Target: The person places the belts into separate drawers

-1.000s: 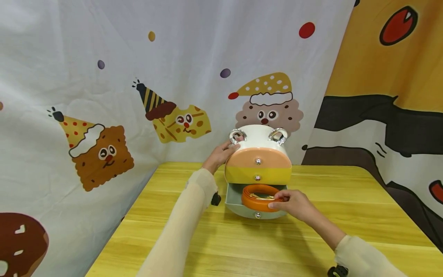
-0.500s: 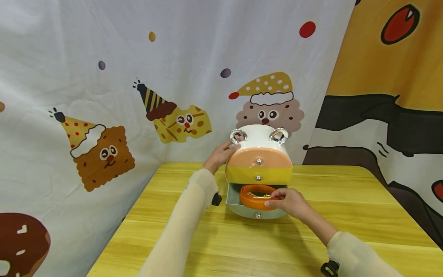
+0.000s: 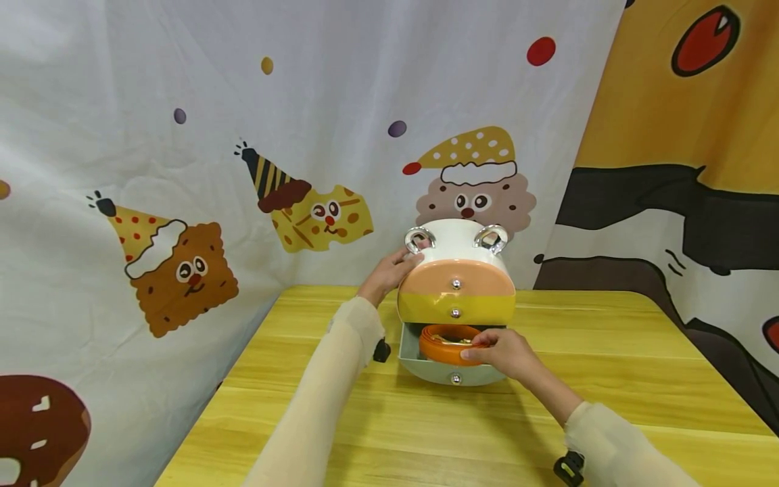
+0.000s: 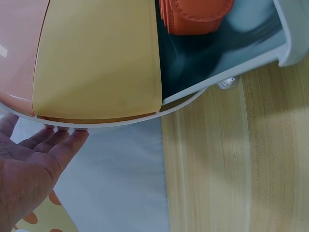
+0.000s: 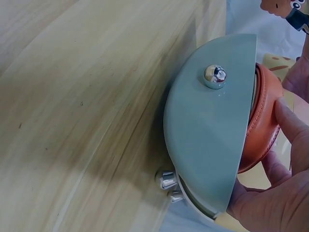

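Observation:
A coiled orange belt [image 3: 435,350] with a gold buckle is partly inside the pulled-out pale green bottom drawer [image 3: 422,370]. My right hand [image 3: 510,352] pinches its right side between thumb and fingers. Seen from the right wrist, the belt [image 5: 264,118] stands above the drawer front [image 5: 207,125]. The small white drawer cabinet [image 3: 455,237] has silver rings on top, with its peach and yellow drawers closed. Against its left side rests my left hand [image 3: 386,274]. In the left wrist view, that hand [image 4: 36,159] touches the cabinet's edge with extended fingertips.
The cabinet stands on a wood-grain table [image 3: 426,433]. Behind it hangs a white curtain [image 3: 341,88] printed with cartoon snacks. A black strap device [image 3: 569,468] is at the right wrist, another [image 3: 381,350] at the left.
My right hand has moved slightly left and back, bringing the orange belt further into the bottom drawer. The left hand stays against the cabinet's side.

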The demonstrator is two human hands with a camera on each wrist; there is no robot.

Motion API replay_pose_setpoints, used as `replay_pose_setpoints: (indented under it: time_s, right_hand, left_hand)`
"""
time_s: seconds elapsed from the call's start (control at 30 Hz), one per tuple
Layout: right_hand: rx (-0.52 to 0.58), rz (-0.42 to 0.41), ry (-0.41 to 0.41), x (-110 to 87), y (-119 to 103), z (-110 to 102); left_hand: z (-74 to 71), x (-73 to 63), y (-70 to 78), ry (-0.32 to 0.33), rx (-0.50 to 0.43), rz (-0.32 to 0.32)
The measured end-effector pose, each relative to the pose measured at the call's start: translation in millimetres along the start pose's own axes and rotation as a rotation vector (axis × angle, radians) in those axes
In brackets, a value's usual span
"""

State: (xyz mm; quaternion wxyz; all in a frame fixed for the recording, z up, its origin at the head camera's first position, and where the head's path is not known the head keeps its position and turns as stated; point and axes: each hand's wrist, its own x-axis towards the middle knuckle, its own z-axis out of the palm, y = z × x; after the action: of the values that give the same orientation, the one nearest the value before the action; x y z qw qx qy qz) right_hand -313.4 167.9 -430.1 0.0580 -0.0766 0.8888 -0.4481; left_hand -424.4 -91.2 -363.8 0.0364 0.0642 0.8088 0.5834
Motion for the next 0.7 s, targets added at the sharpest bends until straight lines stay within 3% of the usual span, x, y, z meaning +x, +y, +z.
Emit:
replay_pose_setpoints:
  time_s: [0.5, 0.7]
  right_hand:
    - [-0.051, 0.015, 0.033, 7.7, -0.2, 6.2]
    - [-0.002, 0.021, 0.081, 8.1, 2.9, 4.4]
  left_hand:
    - [0.2, 0.2, -0.5, 0.006, 0.009, -0.005]
    - [-0.7, -0.8, -1.0, 0.009, 0.028, -0.017]
